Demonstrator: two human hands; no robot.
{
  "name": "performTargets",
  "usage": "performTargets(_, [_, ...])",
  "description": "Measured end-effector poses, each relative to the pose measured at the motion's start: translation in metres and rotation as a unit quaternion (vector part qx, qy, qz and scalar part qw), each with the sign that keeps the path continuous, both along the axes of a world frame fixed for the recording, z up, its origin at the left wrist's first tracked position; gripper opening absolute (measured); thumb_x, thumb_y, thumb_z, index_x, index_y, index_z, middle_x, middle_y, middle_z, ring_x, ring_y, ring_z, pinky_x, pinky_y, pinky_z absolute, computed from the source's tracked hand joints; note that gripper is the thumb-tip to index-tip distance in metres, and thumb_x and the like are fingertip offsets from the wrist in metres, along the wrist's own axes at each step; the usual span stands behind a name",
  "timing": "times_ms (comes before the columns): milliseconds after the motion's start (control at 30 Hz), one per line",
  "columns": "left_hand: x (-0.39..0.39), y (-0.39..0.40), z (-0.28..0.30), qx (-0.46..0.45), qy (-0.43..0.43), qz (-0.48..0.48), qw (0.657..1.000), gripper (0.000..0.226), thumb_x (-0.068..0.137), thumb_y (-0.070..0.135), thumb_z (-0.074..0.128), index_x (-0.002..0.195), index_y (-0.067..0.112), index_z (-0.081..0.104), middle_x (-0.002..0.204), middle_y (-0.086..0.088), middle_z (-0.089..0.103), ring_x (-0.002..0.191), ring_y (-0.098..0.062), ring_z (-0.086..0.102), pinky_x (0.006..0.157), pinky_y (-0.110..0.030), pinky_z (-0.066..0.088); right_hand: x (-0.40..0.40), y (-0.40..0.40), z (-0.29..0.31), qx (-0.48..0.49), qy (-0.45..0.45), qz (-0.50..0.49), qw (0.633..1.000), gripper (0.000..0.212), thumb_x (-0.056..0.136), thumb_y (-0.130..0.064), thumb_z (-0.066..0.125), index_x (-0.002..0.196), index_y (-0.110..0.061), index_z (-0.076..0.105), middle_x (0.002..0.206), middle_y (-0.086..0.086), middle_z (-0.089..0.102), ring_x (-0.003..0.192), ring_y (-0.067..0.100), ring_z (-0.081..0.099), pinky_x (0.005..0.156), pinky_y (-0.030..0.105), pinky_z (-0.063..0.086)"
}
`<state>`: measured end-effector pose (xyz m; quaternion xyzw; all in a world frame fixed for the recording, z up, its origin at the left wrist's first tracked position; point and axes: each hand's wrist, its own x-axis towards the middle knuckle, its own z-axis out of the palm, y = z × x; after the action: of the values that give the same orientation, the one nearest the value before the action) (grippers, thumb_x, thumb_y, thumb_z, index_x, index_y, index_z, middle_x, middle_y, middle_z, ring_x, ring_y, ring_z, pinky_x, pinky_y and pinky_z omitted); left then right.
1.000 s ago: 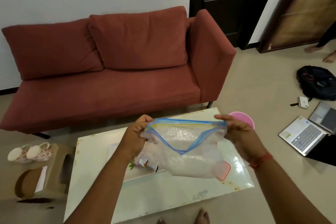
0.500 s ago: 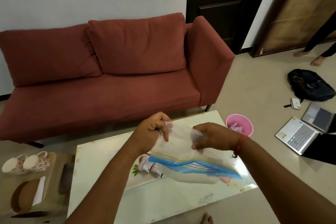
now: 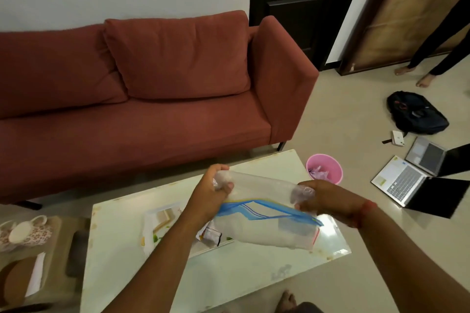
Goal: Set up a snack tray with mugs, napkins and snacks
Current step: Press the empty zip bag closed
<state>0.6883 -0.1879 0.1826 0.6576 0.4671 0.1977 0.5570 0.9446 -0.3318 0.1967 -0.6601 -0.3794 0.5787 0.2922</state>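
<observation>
Behind the pale bench (image 3: pixel 229 269) sits a red sofa (image 3: pixel 157 99). Your left hand (image 3: pixel 211 195) and right hand (image 3: pixel 323 198) each pinch an end of the clear zip bag (image 3: pixel 264 226) with closed fingers, holding it above the bench, blue zip edge hanging downward.
</observation>
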Motion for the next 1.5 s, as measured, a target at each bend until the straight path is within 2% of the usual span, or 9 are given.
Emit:
performTargets(100, [0.028,-0.007,-0.009,0.0,-0.032,0.055,0.998,0.028,0.094,0.016,0.062,0.116,0.031,0.053,0.101,0.009,0.061,0.086,-0.01,0.059,0.072,-0.02,0.048,0.012,-0.018,-0.026,0.03,0.2,-0.19,0.961,0.03,0.085,-0.011,0.068,0.115,-0.007,0.066,0.116,0.016,0.067,0.102,0.034,0.065,0.086,0.049,0.051])
performTargets(200, [0.062,-0.011,-0.027,-0.007,-0.018,0.085,0.996,0.029,0.096,0.018,0.059,0.12,0.032,0.05,0.109,0.001,0.062,0.092,-0.015,0.061,0.08,-0.027,0.051,0.024,-0.033,-0.041,0.008,0.32,-0.185,0.929,0.043,0.092,-0.016,0.061,0.133,-0.021,0.054,0.131,0.015,0.063,0.114,0.044,0.062,0.085,0.057,0.055])
performTargets(367, [0.133,-0.018,-0.07,-0.045,0.044,0.063,0.996,0.038,0.096,0.026,0.059,0.131,0.036,0.045,0.12,-0.001,0.056,0.104,-0.019,0.057,0.088,-0.032,0.047,0.106,-0.036,-0.074,-0.045,0.214,-0.193,0.956,0.05,0.093,0.014,0.043,0.127,-0.018,0.061,0.114,0.013,0.07,0.071,0.025,0.068,0.048,0.026,0.05])
performTargets(633, [0.301,-0.033,-0.185,-0.232,0.026,0.179,0.956,0.057,0.095,0.003,0.057,0.144,0.024,0.036,0.103,-0.002,0.059,0.085,-0.021,0.063,0.075,-0.041,0.06,0.333,-0.005,-0.18,-0.068,0.09,-0.346,0.932,0.026,0.093,0.006,0.044,0.097,-0.003,0.068,0.092,0.012,0.065,0.065,0.012,0.065,0.05,0.017,0.052])
performTargets(733, [0.36,-0.041,-0.235,-0.242,0.03,0.198,0.949,0.047,0.095,0.003,0.057,0.137,0.02,0.043,0.104,-0.001,0.06,0.085,-0.019,0.066,0.075,-0.035,0.058,0.411,0.011,-0.248,-0.058,-0.02,-0.381,0.923,0.013,0.081,0.0,0.066,0.093,-0.005,0.07,0.085,0.01,0.067,0.078,0.018,0.068,0.062,0.032,0.061])
performTargets(967, [0.434,-0.107,-0.3,-0.23,-0.012,0.193,0.954,0.038,0.096,-0.002,0.051,0.112,0.032,0.058,0.098,0.003,0.066,0.073,-0.013,0.066,0.069,-0.034,0.059,0.471,0.087,-0.435,-0.097,-0.266,-0.144,0.948,0.028,0.081,0.008,0.063,0.108,0.007,0.069,0.11,0.028,0.067,0.104,0.042,0.064,0.087,0.038,0.051])
performTargets(1167, [0.427,-0.145,-0.337,-0.257,0.032,0.175,0.95,0.029,0.099,0.009,0.051,0.113,0.034,0.057,0.094,0.015,0.065,0.073,-0.008,0.068,0.071,-0.028,0.06,0.445,0.115,-0.562,-0.191,-0.336,0.138,0.912,0.058,0.1,-0.025,0.044,0.153,-0.02,0.02,0.159,0.016,0.014,0.135,0.05,0.033,0.105,0.062,0.038])
performTargets(1333, [0.404,-0.148,-0.348,-0.244,0.058,0.161,0.955,0.029,0.099,0.012,0.05,0.116,0.035,0.054,0.096,0.019,0.064,0.078,-0.011,0.067,0.075,-0.037,0.062,0.436,0.112,-0.575,-0.223,-0.368,0.297,0.853,0.073,0.094,-0.033,0.059,0.154,-0.024,0.018,0.161,0.019,0.003,0.136,0.049,0.034,0.1,0.054,0.048])
performTargets(1500, [0.382,-0.144,-0.328,-0.221,0.047,0.175,0.958,0.03,0.099,0.009,0.05,0.117,0.032,0.055,0.097,0.016,0.064,0.076,-0.012,0.066,0.074,-0.035,0.062,0.441,0.104,-0.528,-0.176,-0.432,0.245,0.85,0.085,0.087,-0.05,0.064,0.155,-0.024,0.018,0.159,0.019,0.02,0.128,0.045,0.047,0.095,0.055,0.051])
